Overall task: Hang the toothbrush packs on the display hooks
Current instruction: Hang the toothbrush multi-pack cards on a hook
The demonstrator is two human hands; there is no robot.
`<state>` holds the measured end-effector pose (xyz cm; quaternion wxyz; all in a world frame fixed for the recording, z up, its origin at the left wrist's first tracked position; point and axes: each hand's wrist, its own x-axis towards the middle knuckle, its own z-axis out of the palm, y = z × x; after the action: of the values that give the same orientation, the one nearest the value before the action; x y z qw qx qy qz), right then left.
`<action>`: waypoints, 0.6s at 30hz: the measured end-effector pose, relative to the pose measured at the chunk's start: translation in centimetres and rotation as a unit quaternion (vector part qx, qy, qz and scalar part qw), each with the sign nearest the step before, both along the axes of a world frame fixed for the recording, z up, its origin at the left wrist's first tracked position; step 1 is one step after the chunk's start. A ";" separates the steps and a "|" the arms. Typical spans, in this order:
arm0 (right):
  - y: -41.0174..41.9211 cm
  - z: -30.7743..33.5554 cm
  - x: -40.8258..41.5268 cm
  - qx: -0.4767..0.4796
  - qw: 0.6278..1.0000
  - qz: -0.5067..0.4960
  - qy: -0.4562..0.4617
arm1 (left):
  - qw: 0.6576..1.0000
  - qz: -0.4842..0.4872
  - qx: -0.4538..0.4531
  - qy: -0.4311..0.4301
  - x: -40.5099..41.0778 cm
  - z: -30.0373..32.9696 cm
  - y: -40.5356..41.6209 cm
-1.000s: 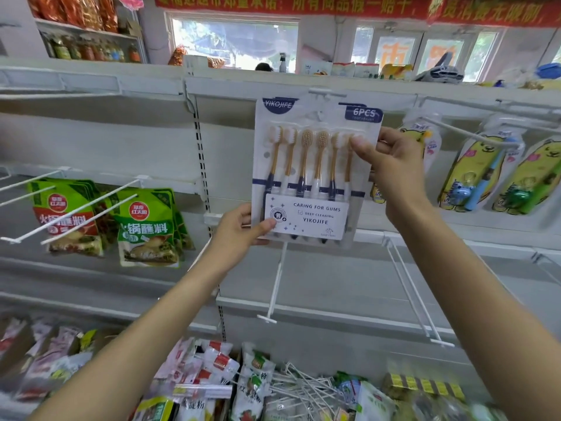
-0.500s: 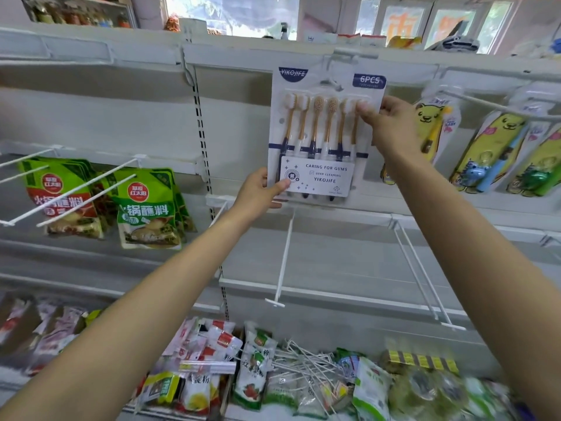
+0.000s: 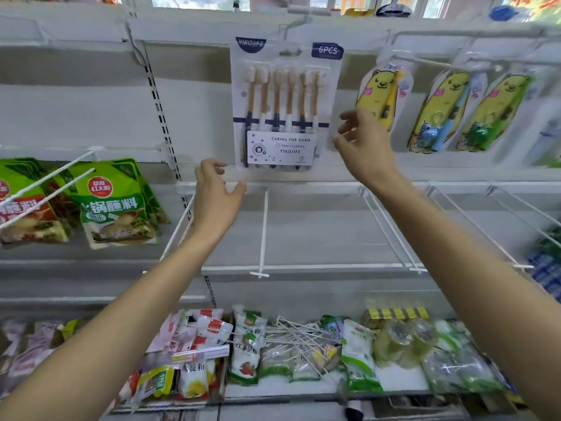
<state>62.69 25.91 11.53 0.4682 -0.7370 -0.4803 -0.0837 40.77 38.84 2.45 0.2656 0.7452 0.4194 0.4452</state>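
- We face a white metal store shelving wall (image 3: pixel 91 110) with slotted uprights and bare back panels
- Our toothbrush pack (image 3: pixel 283 107), a clear blister holding six brushes under a label reading YIKOJIFE and 6PCS, hangs from a white display hook (image 3: pixel 299 21) on the top rail, near the middle of the view
- Our left hand (image 3: pixel 217 194) hovers just below the pack's lower left corner, fingers loosely spread and holding nothing; whether a fingertip brushes the plastic edge we cannot tell
- Our right hand (image 3: pixel 362 145) sits just right of the pack's lower right side, fingers apart and relaxed, gripping nothing
- To the right, yellow bear-shaped children's toothbrush packs (image 3: pixel 440 113) hang in a row on a neighbouring hook
- Below the pack, several bare white hooks (image 3: pixel 264 232) jut out towards us from the middle rail
- On the left, green sauce pouches (image 3: pixel 112 205) with red round logos hang on long white pegs
- The near lower shelf (image 3: pixel 303 387) is crowded with mixed food packets (image 3: pixel 247 344), and a loose heap of spare white hooks (image 3: pixel 299 335) lies among them
- Far above the top rail, we glimpse bright windows (image 3: pixel 200 0) and assorted goods standing along the top of the unit; this strip is blurred
- At the far right edge, blue packets (image 3: pixel 546 268) show partly, too smeared to read
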 end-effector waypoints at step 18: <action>-28.3 -7.1 7.1 -0.176 0.957 -0.095 -0.211 | 0.892 -0.253 0.306 0.217 12.8 1.3 -21.2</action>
<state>69.76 -2.35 4.41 0.2089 -0.8157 -0.5029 -0.1950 53.60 17.68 3.76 0.0307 0.9485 0.1067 0.2967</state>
